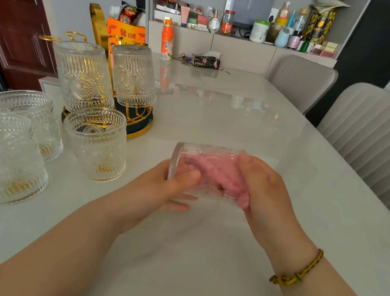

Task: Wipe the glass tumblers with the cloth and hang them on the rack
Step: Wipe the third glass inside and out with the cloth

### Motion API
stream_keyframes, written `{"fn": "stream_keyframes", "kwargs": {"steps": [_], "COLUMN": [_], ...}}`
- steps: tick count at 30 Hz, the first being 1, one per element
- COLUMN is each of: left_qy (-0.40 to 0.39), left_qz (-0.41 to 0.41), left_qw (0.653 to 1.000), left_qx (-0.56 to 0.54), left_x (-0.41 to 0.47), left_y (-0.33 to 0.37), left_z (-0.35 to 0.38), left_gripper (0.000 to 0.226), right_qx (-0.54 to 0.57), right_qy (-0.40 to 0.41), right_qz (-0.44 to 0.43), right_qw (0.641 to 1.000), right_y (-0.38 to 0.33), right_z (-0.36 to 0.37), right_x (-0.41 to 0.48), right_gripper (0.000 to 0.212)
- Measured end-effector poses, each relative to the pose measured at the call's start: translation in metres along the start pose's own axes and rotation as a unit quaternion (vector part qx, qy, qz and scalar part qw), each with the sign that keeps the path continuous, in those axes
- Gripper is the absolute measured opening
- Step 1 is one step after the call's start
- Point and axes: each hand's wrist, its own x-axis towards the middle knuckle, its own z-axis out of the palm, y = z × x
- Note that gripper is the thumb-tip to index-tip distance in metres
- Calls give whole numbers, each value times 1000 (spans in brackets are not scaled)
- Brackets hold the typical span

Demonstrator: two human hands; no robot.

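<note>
My left hand (162, 192) grips a ribbed glass tumbler (195, 155) lying on its side above the table, base to the left. My right hand (263, 191) pushes a pink cloth (217, 173) into its mouth; the fingers are hidden inside. A gold wire rack (98, 25) on a dark round base stands at the left with two tumblers upside down on it, one nearer (83, 76) and one further right (133, 75). Three more tumblers stand upright on the table: one in front of the rack (96, 142), one at the far left (24, 114), one nearest me (6, 159).
The pale marble table (215, 116) runs ahead. At its far end are an orange bottle (167, 40), keys and a black box (205, 61). Two grey chairs (367, 139) line the right side. A cluttered shelf (247, 22) stands behind.
</note>
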Motion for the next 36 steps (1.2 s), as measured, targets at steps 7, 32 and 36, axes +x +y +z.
{"fn": "stream_keyframes", "kwargs": {"steps": [7,32,36], "left_qy": [27,21,-10], "left_qz": [76,-19,-53], "left_qw": [994,990,989], "left_qx": [-72,-135,-139], "left_x": [0,-3,-2], "left_y": [8,11,12], "left_z": [-5,-6,-7], "left_gripper": [64,31,44], "right_qx": [-61,-109,-190], "right_qy": [-60,-128,-152], "right_qz": [-86,-113,-198], "right_qw": [993,979,950], "right_y": [-4,-2,-4], "right_z": [0,7,5], "right_x": [-5,-11,-12], "right_gripper": [64,29,40]}}
